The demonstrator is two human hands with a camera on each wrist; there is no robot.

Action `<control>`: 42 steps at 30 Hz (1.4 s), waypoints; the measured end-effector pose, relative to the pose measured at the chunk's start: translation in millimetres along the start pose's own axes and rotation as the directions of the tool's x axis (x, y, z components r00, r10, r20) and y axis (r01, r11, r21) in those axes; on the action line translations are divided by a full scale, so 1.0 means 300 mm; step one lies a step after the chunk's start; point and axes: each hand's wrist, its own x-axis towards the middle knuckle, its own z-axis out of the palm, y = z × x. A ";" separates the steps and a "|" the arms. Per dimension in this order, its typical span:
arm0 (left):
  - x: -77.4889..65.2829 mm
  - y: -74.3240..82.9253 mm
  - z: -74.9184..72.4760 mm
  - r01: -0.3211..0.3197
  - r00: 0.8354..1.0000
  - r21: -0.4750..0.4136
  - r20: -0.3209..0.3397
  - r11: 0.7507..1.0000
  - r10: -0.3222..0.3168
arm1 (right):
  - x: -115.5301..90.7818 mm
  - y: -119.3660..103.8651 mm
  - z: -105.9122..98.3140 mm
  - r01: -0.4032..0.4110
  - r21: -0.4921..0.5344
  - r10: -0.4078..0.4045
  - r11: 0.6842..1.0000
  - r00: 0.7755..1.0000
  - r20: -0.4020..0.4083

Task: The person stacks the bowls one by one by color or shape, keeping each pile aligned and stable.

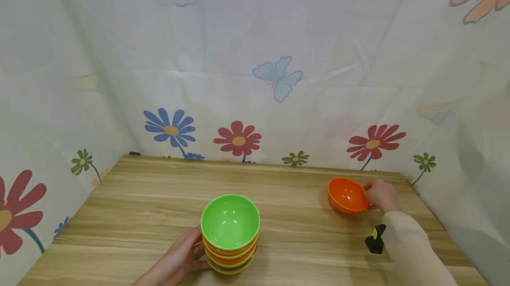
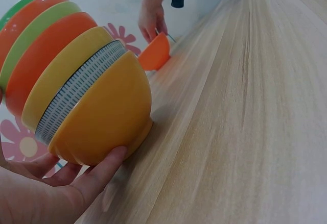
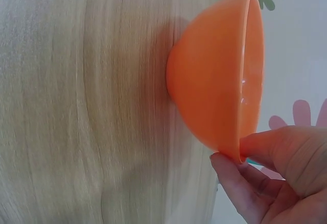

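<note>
A stack of nested bowls (image 1: 230, 257) stands near the table's front, with a bright green bowl (image 1: 231, 219) on top. Below it come orange, light green and yellow ones, a patterned white bowl (image 2: 82, 89) and a yellow-orange bowl (image 2: 110, 114) at the bottom. My left hand (image 1: 181, 253) holds the stack from its left side, fingers against the lowest bowl. Farther back on the right, my right hand (image 1: 382, 195) pinches the rim of a single orange bowl (image 1: 344, 197) between thumb and fingers. That bowl is upright, its base at the tabletop.
The wood-grain table (image 1: 159, 188) is bordered by a pale curtain (image 1: 223, 56) printed with flowers and butterflies at the back and sides. A black device with a yellow label (image 1: 375, 239) is at the right wrist.
</note>
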 end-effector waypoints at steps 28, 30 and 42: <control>-0.001 0.002 0.003 0.005 1.000 0.005 0.002 1.000 -0.005 | -0.021 -0.032 0.021 0.066 -0.078 -0.071 0.995 0.996 -0.061; -0.001 0.002 0.003 0.004 1.000 0.000 0.006 1.000 -0.004 | -0.025 -0.039 0.021 0.079 -0.089 -0.085 0.993 0.994 -0.063; -0.009 0.007 -0.002 -0.008 0.998 -0.016 0.058 1.000 0.008 | -0.053 -0.107 0.036 0.183 -0.163 -0.195 0.970 0.979 -0.062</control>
